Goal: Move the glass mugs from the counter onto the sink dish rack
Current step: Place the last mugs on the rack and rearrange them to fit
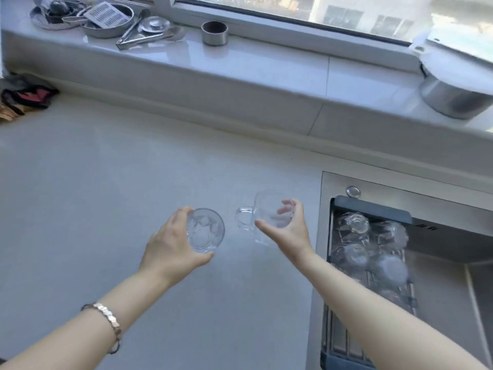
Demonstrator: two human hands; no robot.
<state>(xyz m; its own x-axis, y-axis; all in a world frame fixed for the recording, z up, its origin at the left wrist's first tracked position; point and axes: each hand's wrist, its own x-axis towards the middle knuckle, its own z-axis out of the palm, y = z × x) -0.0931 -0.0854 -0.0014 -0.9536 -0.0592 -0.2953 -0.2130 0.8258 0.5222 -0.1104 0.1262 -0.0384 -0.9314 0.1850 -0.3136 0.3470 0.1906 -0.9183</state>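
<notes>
Two clear glass mugs are over the white counter (pixel 106 182). My left hand (pixel 170 244) is wrapped around the left mug (pixel 205 231), seen from above with its mouth toward me. My right hand (pixel 290 222) grips the right mug (pixel 269 217) around its body, thumb in front and fingers behind; its handle points left. Whether either mug still touches the counter is unclear. To the right, the dish rack (pixel 344 329) spans the sink and holds several upturned glass mugs (pixel 354 222).
The steel sink (pixel 453 236) lies at the right. On the window sill stand metal bowls, a grater and tongs (pixel 133 30), a small steel cup (pixel 214 33) and a steel pot (pixel 453 100). Crumpled packets (pixel 24 97) lie at the counter's far left.
</notes>
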